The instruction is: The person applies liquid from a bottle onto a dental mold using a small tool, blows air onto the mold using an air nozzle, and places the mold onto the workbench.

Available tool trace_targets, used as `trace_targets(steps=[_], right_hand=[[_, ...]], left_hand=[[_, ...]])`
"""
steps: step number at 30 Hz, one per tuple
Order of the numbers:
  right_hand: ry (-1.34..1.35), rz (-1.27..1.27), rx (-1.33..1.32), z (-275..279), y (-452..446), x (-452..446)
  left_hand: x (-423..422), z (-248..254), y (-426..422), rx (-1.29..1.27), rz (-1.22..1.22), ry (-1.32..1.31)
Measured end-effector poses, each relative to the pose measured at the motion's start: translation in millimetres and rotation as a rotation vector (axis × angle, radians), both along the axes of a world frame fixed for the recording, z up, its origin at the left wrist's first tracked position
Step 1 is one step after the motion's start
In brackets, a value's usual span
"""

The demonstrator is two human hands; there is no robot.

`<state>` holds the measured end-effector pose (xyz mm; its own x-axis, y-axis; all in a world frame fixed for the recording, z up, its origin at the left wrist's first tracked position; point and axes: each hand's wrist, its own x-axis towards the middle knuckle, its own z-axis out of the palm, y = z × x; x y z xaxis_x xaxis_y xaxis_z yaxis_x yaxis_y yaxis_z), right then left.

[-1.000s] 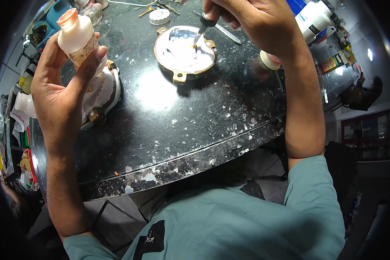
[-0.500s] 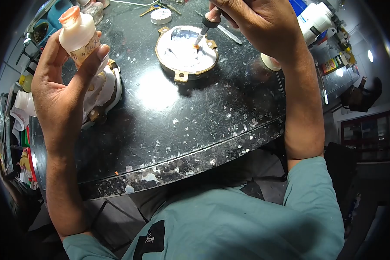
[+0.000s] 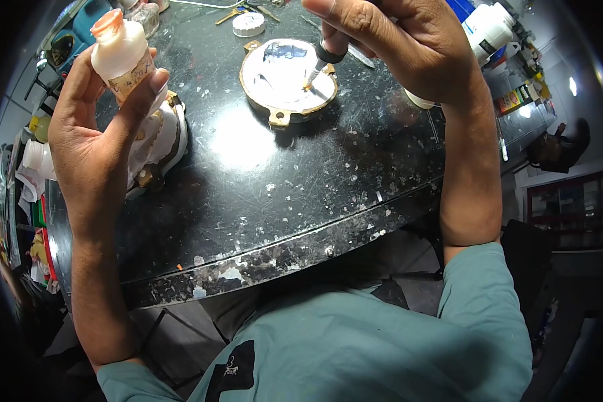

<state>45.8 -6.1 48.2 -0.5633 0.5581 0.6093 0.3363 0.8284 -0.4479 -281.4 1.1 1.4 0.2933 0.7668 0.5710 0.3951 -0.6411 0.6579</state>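
Observation:
My left hand (image 3: pixel 90 149) is wrapped round a small whitish plastic bottle (image 3: pixel 122 57) with an orange-stained neck and handwriting on its label; the bottle is uncapped. Pinched in my right hand (image 3: pixel 419 50) is a dropper (image 3: pixel 315 70) with a black collar and a clear stem. Its orange-brown tip is at the white plaster surface of a brass dental flask half (image 3: pixel 279 119); whether it touches cannot be made out. The plaster holds a shiny hollow. Behind my left hand sits another plaster-filled flask part (image 3: pixel 171 137), partly hidden.
A white cap (image 3: pixel 248 25) and small metal tools (image 3: pixel 238 15) lie at the back of the black table (image 3: pixel 248 214). White bottles (image 3: pixel 490 30) stand at the right, with a pale round lid (image 3: pixel 419 98) below my right wrist. Another white container (image 3: pixel 37 157) stands at the left.
My right hand has shifted a little to the right and down, and the dropper leans more, its tip slightly lower on the plaster. My left hand and the bottle have stayed put.

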Motion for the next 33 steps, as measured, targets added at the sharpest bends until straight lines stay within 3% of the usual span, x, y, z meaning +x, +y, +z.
trace_targets(steps=[6, 11, 15, 22, 28, 29, 30, 33], right_hand=[[0.021, -0.033, -0.120, 2.9, -6.6, -4.3], [-0.164, -0.005, 0.121, 13.0, -10.5, -10.7], [-0.123, -0.018, 0.032, 9.3, -12.7, -15.3], [-0.309, -0.114, 0.091, 13.5, -18.4, -17.9], [0.090, -0.176, -0.166, 4.0, -14.3, -13.2], [0.297, -0.097, -0.211, -7.5, -0.1, -7.6], [0.315, -0.110, -0.354, -3.5, 4.4, -3.6], [0.250, -0.226, -0.091, -0.8, -6.6, -8.1]], left_hand=[[-0.3, 0.4, 0.7, 0.021, 0.007, 0.012], [7.3, -0.5, -1.7, 0.038, 0.016, -0.083], [6.2, -2.0, -1.4, 0.043, 0.018, -0.087], [6.6, -1.9, -0.9, 0.036, 0.000, -0.093], [10.7, 1.6, -3.6, 0.019, 0.011, -0.111], [8.7, 1.9, -2.8, 0.009, 0.015, -0.108], [7.2, 1.6, -2.3, 0.002, 0.021, -0.105], [9.3, 1.8, -2.5, 0.011, 0.003, -0.144]])
